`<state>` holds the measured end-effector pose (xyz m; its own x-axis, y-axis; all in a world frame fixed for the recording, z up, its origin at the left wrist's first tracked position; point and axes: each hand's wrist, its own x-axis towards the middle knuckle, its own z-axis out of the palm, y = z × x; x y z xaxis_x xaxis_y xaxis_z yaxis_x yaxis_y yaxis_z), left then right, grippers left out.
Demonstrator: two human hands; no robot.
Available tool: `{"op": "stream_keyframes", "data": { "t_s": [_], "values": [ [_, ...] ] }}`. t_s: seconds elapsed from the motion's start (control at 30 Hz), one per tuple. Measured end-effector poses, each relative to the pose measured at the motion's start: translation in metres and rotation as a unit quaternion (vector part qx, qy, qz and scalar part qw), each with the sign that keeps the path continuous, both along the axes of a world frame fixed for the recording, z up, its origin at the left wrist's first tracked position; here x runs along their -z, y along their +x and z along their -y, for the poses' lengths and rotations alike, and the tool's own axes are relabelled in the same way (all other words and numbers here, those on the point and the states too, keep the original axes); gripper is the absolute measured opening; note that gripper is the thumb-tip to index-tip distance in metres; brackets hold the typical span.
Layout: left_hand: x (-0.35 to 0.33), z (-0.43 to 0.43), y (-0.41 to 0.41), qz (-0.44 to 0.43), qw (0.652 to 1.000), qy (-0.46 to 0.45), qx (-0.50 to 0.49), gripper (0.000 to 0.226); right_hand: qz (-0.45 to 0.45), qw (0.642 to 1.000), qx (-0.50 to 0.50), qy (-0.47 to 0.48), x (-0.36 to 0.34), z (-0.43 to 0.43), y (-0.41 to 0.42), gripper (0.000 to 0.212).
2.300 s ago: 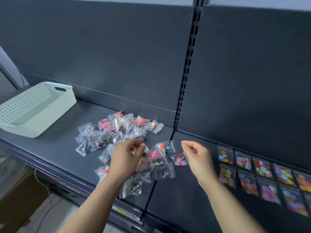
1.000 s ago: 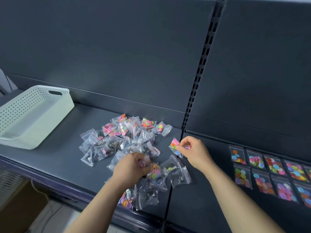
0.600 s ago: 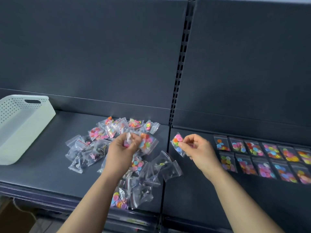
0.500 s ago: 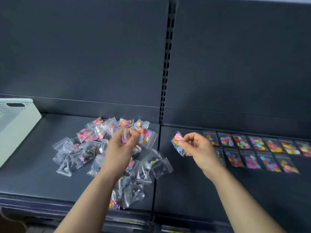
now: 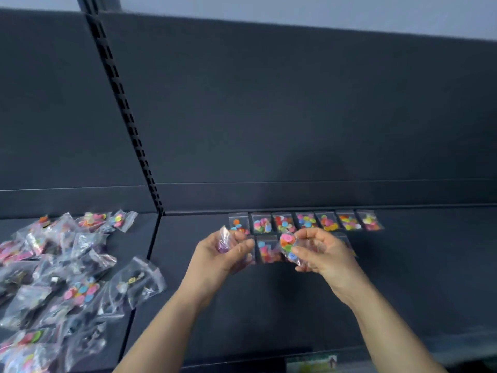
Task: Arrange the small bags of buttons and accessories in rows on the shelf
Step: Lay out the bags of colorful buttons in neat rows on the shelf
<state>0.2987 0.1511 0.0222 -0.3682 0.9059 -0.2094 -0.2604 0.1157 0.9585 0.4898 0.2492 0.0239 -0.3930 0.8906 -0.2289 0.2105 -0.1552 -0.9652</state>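
My left hand (image 5: 219, 255) grips a small clear bag with purple buttons (image 5: 224, 242). Between thumb and fingers my right hand (image 5: 321, 254) pinches another clear bag of mixed bright buttons (image 5: 289, 247). Both hands hover over the right shelf panel (image 5: 269, 305), just in front of the laid-out bags. A back row of several button bags (image 5: 306, 220) lies flat near the shelf's rear wall. A second row (image 5: 267, 250) lies in front of it, partly hidden by my hands. A loose pile of bags (image 5: 67, 273) covers the left shelf panel.
A slotted upright (image 5: 126, 114) divides the dark back wall into two panels. The shelf's front edge (image 5: 309, 364) carries a label strip. Bare shelf surface lies in front of and to the right of the rows.
Both hands moved right from the pile to the rows, each carrying a bag. The view swung right, so the white basket left the frame.
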Motion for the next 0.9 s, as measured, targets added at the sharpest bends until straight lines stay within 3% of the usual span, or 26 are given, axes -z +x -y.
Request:
{"op": "stream_keyframes", "data": {
  "t_s": [0.13, 0.2, 0.33, 0.43, 0.57, 0.8, 0.9],
  "values": [
    [0.004, -0.025, 0.032, -0.022, 0.999, -0.033, 0.032, 0.018, 0.018, 0.998, -0.062, 0.018, -0.004, -0.014, 0.025, 0.033],
    [0.007, -0.076, 0.119, -0.024, 0.996, -0.066, 0.052, 0.030, 0.024, 0.994, -0.105, 0.012, -0.005, -0.059, 0.105, 0.037],
    [0.010, -0.081, 0.124, -0.052, 0.992, -0.074, 0.093, 0.028, 0.026, 0.990, -0.136, 0.005, -0.003, -0.062, 0.104, 0.044],
    [0.015, -0.090, 0.148, -0.035, 0.996, -0.068, 0.052, 0.015, 0.001, 0.996, -0.089, -0.019, 0.006, -0.079, 0.127, 0.041],
    [0.020, -0.095, 0.169, -0.010, 0.998, -0.059, -0.007, 0.012, -0.013, 0.996, -0.068, -0.065, 0.012, -0.084, 0.147, 0.015],
    [0.027, -0.095, 0.186, -0.063, 0.994, -0.066, 0.054, 0.019, -0.038, 0.997, 0.014, -0.066, 0.022, -0.095, 0.145, 0.006],
    [0.032, -0.098, 0.181, -0.083, 0.992, -0.073, 0.057, 0.018, -0.009, 0.999, 0.024, -0.030, 0.024, -0.103, 0.149, 0.007]
  ]
}}
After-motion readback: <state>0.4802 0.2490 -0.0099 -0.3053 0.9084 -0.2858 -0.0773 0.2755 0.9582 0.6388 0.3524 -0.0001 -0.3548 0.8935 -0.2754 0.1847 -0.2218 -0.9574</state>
